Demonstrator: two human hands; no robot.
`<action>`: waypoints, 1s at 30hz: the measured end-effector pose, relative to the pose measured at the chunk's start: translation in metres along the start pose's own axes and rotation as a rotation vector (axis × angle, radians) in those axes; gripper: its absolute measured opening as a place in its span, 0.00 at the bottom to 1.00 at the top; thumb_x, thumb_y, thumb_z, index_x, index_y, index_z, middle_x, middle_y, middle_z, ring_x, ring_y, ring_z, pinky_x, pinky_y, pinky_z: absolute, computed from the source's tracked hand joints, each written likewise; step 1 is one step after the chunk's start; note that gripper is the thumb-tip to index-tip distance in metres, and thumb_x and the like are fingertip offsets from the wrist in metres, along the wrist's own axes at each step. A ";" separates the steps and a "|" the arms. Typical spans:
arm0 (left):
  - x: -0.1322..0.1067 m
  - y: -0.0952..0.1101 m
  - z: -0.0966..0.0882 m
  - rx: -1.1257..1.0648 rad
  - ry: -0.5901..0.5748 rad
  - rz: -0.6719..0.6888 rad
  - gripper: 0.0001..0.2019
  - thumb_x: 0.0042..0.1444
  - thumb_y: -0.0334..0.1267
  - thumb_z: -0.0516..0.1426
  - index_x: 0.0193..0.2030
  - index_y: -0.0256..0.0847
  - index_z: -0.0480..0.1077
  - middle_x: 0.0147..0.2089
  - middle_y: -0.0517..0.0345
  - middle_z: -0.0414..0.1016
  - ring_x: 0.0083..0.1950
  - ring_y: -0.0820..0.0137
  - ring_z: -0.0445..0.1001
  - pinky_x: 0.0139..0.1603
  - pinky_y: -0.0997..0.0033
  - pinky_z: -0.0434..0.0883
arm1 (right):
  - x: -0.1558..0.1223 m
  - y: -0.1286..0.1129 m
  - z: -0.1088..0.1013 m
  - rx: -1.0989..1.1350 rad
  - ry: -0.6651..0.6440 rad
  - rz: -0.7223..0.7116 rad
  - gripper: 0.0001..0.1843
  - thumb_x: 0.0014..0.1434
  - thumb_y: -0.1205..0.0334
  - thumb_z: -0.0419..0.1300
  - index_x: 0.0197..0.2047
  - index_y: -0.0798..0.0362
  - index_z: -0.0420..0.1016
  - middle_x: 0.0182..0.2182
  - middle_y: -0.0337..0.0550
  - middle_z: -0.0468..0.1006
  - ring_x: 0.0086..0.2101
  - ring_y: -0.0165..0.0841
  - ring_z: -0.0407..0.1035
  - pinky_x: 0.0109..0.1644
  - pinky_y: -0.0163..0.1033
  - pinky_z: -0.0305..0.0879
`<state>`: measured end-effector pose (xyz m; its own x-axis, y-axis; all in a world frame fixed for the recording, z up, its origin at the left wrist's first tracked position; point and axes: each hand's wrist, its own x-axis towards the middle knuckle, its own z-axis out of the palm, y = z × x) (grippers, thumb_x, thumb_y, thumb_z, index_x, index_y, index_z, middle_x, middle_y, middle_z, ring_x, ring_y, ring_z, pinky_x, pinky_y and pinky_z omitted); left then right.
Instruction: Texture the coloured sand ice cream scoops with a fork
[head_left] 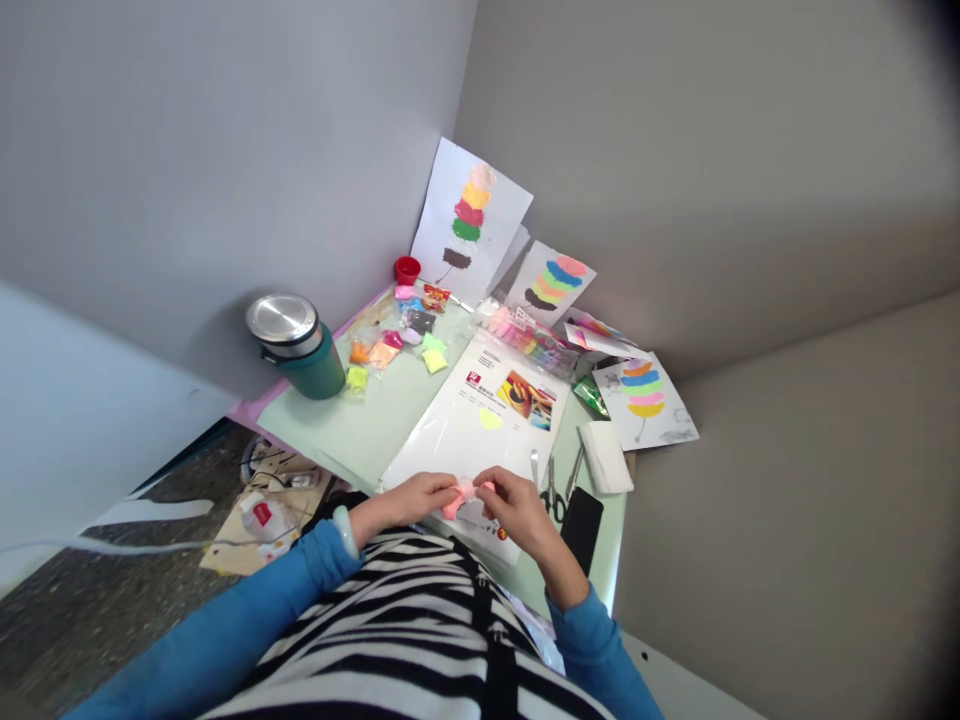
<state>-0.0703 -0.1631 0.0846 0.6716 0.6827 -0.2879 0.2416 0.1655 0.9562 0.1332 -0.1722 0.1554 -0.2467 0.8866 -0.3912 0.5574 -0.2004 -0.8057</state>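
Observation:
My left hand and my right hand meet near the table's front edge. Between them is a soft pink lump of modelling clay, pinched by the fingers of both hands and stretched from one to the other. Below and beyond them lies a white paper pack with a printed label. On it sits a flat pale-yellow patch. My fingers hide part of the pink clay.
A green flask stands at the left, beside several coloured clay packets and a red cup. Scissors, a black phone and white tissues lie at the right. Painted cards lean on the walls behind.

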 end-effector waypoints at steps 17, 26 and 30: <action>0.004 0.008 0.011 0.404 0.329 0.184 0.15 0.65 0.40 0.48 0.44 0.41 0.76 0.40 0.52 0.75 0.44 0.66 0.70 0.46 0.68 0.65 | 0.007 0.001 0.029 0.052 0.304 0.182 0.11 0.53 0.52 0.61 0.33 0.50 0.70 0.20 0.35 0.72 0.22 0.33 0.73 0.25 0.34 0.66; 0.006 0.006 0.017 0.420 0.367 0.177 0.13 0.64 0.36 0.51 0.37 0.41 0.77 0.38 0.53 0.75 0.43 0.67 0.70 0.45 0.68 0.66 | 0.009 0.003 0.034 -0.008 0.255 0.184 0.09 0.56 0.55 0.57 0.32 0.51 0.68 0.20 0.37 0.72 0.21 0.33 0.71 0.23 0.35 0.65; 0.006 0.002 0.019 0.426 0.390 0.176 0.14 0.64 0.37 0.51 0.35 0.41 0.77 0.37 0.53 0.76 0.42 0.67 0.71 0.44 0.68 0.66 | 0.013 0.005 0.039 0.196 0.232 0.294 0.07 0.52 0.58 0.59 0.30 0.51 0.66 0.17 0.34 0.70 0.18 0.30 0.68 0.20 0.33 0.64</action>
<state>-0.0523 -0.1727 0.0835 0.4401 0.8979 -0.0092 0.4633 -0.2183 0.8589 0.1021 -0.1780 0.1288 0.0979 0.8457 -0.5246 0.4103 -0.5145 -0.7529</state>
